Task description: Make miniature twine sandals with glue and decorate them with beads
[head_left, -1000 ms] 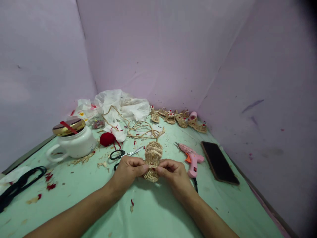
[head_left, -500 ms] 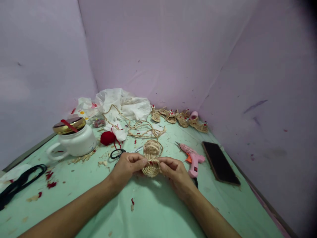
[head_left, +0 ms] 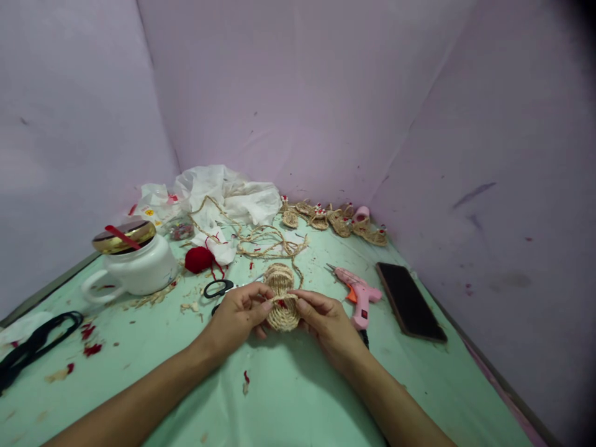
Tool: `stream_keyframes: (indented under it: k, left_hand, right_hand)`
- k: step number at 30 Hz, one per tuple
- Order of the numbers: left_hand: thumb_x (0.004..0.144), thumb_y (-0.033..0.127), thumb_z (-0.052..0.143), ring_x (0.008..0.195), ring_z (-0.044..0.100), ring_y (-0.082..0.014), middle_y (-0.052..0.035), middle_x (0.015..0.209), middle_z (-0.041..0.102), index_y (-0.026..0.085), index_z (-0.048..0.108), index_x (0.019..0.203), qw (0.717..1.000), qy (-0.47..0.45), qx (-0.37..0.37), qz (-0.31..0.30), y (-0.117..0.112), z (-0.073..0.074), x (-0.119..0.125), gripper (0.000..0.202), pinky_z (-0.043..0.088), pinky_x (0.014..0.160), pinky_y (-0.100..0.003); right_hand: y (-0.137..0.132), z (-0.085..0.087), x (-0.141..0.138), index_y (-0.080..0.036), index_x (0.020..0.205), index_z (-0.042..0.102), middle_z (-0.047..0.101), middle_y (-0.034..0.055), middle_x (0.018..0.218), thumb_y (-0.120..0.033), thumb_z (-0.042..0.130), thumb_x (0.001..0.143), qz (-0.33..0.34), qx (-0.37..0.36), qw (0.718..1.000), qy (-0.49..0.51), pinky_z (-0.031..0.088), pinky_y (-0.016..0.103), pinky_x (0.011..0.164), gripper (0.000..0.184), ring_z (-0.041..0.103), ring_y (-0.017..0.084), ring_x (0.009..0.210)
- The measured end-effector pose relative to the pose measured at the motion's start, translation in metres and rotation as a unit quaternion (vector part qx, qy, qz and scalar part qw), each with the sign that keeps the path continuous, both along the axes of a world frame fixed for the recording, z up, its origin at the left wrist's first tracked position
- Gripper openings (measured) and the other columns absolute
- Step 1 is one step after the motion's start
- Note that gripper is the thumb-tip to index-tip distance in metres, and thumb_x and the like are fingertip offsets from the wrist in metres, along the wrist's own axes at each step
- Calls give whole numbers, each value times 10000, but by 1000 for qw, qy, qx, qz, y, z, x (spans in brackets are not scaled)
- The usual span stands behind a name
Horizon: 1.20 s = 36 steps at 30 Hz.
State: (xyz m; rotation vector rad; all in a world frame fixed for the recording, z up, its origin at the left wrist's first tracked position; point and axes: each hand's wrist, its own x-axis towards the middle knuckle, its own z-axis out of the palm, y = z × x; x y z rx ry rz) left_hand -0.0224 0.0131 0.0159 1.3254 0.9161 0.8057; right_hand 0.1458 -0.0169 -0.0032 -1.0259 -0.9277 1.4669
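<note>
A small slipper made of coiled jute rope point(head_left: 283, 318), with a narrowed middle and a bit of red on it, is held up between my two hands. The thumb and fingers of my left hand point(head_left: 244, 311) pinch its left edge, where a strand of rope crosses the middle. On the opposite edge, my right hand point(head_left: 327, 320) pinches the same crossing strand. A loose jute cord point(head_left: 272, 242) lies in loops behind the slipper, its tail coming down beside it. Black-handled scissors point(head_left: 218, 288) lie partly hidden behind my left hand.
A pink glue gun point(head_left: 358, 292) and a phone point(head_left: 410, 301) lie to the right. To the left are a white mug point(head_left: 139, 270) with a gold lid, red yarn point(head_left: 198, 259) and a black cord point(head_left: 40, 341). Several jute slippers point(head_left: 339, 220) and white plastic bags point(head_left: 228, 192) line the back.
My fingers have shifted slightly on the crossing strand, and more red shows under it. The slipper tilts a little differently. The whole view has moved slightly.
</note>
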Motion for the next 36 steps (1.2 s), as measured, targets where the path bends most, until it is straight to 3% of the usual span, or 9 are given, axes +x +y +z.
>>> stream_keyframes:
  k: [6,13,23,29,36]
  left_hand:
    - [698,369,589,456,476,-86,23,550,530,143,546,770,1000,0,4,7,-2,-2,2,241,468,424,-210]
    - [671,316,605,485,419,-81,33,546,473,136,588,729,1000,12,9,9,-6,-1,5,190,450,425,-202]
    - [619,267,575,467,408,-84,31,514,478,114,591,654,997,73,9,15,-7,-6,9,158,379,428,-204]
    - [598,229,580,468,414,-81,21,502,515,101,611,610,993,107,35,35,-7,-7,10,132,333,451,-200]
    - [606,199,583,538,479,-109,-9,559,577,106,630,601,987,131,67,63,-9,-10,13,104,373,514,-215]
  right_hand:
    - [1,-4,0,-191,790,734,676,14,690,-326,699,645,-5,27,996,-90,429,249,580,200,548,127,597]
    - [1,-4,-1,-199,725,740,686,11,693,-280,687,644,-9,54,990,-133,432,265,630,127,569,141,632]
    - [0,-6,-5,-212,688,741,700,16,683,-239,705,593,-26,49,987,-148,444,266,635,105,590,153,647]
    - [1,-9,-9,-174,639,716,659,-2,560,-204,702,571,-24,36,990,-132,411,229,514,75,536,115,503]
    - [1,-10,-12,-162,604,680,613,-24,527,-170,707,555,-30,23,991,-127,381,218,513,57,498,100,501]
